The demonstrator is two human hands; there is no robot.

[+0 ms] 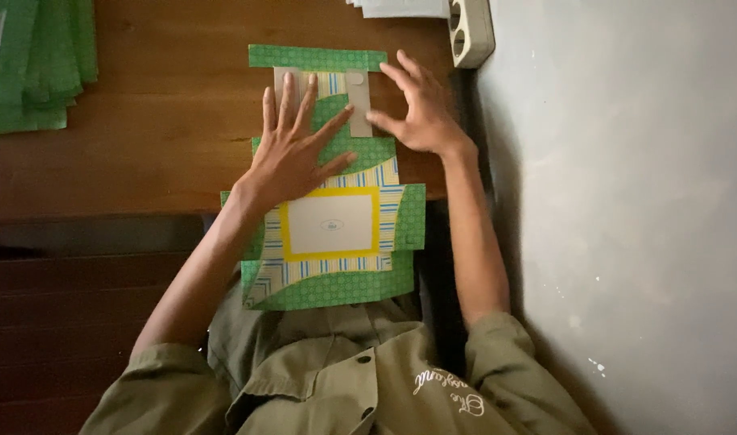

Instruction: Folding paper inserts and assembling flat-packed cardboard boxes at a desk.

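Both hands, left hand (292, 153) and right hand (417, 113), flat on green patterned paper sheet (336, 234) on wooden table (159, 121)

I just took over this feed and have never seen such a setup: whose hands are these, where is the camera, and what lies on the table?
There is one picture, from a camera worn on a person's head, looking down. No machine: these are two bare hands. The left hand presses flat on a green patterned paper sheet with a yellow-framed white panel, lying on a wooden table. The right hand touches a grey strip near the sheet's top edge. A stack of green sheets lies at the far left. Neither hand grips anything.
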